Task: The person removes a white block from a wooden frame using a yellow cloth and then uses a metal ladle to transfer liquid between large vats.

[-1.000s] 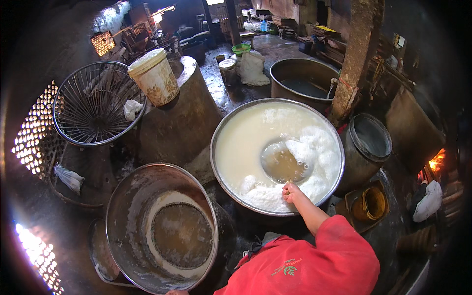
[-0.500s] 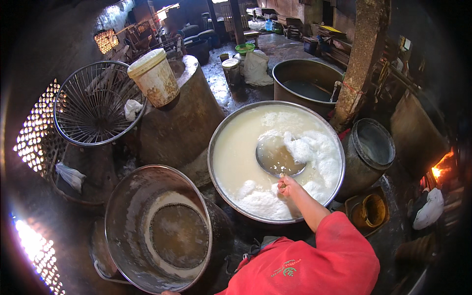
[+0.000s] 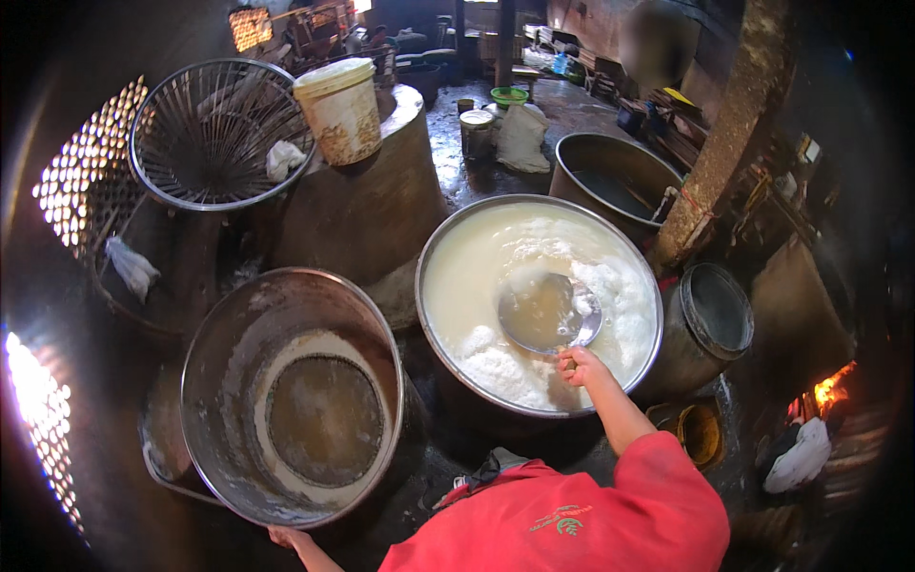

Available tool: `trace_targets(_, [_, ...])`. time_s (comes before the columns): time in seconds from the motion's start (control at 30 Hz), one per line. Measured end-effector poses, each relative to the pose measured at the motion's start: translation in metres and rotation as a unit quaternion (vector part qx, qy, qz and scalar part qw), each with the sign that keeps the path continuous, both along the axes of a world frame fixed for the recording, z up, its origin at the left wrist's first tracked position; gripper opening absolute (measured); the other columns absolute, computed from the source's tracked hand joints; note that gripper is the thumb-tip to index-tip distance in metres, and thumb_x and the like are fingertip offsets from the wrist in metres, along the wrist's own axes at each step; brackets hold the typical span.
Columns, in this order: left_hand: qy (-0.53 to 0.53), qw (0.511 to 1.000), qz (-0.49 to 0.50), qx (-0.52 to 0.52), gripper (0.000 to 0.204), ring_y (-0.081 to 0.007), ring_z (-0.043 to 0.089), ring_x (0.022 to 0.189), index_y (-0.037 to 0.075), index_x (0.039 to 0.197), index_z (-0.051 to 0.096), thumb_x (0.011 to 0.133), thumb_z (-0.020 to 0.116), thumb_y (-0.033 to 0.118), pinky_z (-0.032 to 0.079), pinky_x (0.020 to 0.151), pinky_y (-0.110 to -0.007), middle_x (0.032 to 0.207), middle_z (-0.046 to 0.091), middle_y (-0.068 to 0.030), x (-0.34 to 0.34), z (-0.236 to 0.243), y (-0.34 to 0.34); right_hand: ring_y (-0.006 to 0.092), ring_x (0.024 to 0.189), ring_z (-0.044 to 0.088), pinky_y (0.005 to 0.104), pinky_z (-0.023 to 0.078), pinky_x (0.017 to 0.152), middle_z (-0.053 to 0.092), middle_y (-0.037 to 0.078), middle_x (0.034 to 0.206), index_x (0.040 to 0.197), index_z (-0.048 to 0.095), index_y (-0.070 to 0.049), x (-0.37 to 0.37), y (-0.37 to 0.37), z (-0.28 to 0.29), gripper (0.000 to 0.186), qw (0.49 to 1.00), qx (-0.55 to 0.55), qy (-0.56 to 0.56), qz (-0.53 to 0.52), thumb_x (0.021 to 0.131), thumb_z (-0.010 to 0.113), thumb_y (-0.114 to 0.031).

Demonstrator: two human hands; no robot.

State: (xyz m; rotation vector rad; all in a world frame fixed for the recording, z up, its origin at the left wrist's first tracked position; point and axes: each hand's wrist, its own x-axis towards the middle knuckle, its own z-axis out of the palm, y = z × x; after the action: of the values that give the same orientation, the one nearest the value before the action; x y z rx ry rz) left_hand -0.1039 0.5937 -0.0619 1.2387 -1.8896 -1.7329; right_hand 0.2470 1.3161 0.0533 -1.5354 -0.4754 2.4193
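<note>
My right hand [image 3: 578, 366] is closed on the near edge of a wide, round metal scoop [image 3: 541, 319]. The scoop sits in a big round metal vat [image 3: 425, 303] of cloudy, pale liquid, with white foam [image 3: 624, 319] around its right and near sides. Down at the left, my left hand [image 3: 284, 537] is at the near rim of a deep metal pot [image 3: 238, 381]. Its fingers are partly hidden by that rim. A ring of pale residue and a darker round bottom show inside this pot.
A stained white bucket [image 3: 345, 119] stands on a raised round structure [image 3: 334, 214], beside a slatted metal basket [image 3: 205, 133]. Another large vat [image 3: 615, 176] is behind a slanting post [image 3: 734, 124]. Right of me are a dark drum [image 3: 720, 305], a yellowish container [image 3: 701, 434] and an open fire [image 3: 829, 389].
My view has shifted, bringing my left hand at the pot rim further into sight. The scoop has tilted in the liquid, with its near right rim showing more.
</note>
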Motion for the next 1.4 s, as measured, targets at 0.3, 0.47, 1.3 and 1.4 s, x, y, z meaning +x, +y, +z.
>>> trace_targets(0.3, [-0.002,0.998,-0.035,-0.045,0.045,-0.0278,0.052,0.1,0.004,0.112,0.054,0.083,0.04,0.035,0.041,0.086,-0.039,0.115,0.054,-0.0141,-0.022,0.057,-0.017,0.0113,0.044,0.039,0.0234,0.023,0.037,0.04,0.001,0.061,0.08,0.042,-0.013,0.078,0.008,0.022,0.011,0.978,0.14,-0.155,-0.009,0.075,0.05,-0.006])
trace_targets(0.47, [-0.018,0.98,-0.089,-0.18,0.049,-0.0341,0.05,0.105,0.003,0.115,0.051,0.086,0.036,0.039,0.039,0.088,-0.041,0.117,0.052,-0.0173,-0.062,0.014,-0.061,0.0203,0.052,0.051,0.0404,0.037,0.039,0.053,0.009,0.072,0.089,0.052,-0.007,0.102,0.038,0.048,0.023,0.823,0.375,-0.398,-0.153,0.069,0.059,-0.013])
trace_targets(1.3, [-0.215,0.894,-0.085,-0.383,0.038,-0.0416,0.051,0.093,0.002,0.101,0.049,0.092,0.033,0.035,0.039,0.078,-0.049,0.1,0.055,-0.0216,-0.046,0.073,-0.013,0.0181,0.036,0.047,0.032,0.041,0.034,0.048,0.007,0.052,0.071,0.051,-0.001,-0.413,-0.332,-0.069,0.008,0.843,0.221,0.011,0.491,0.074,0.059,-0.002])
trace_targets(1.4, [-0.23,0.886,-0.089,-0.393,0.037,-0.0399,0.05,0.094,0.002,0.103,0.049,0.092,0.033,0.033,0.039,0.08,-0.047,0.1,0.055,-0.0204,-0.048,0.072,-0.013,0.0203,0.041,0.048,0.0332,0.041,0.034,0.046,0.008,0.057,0.074,0.049,0.001,-0.42,-0.356,-0.129,0.011,0.821,0.138,-0.127,0.539,0.071,0.059,0.004])
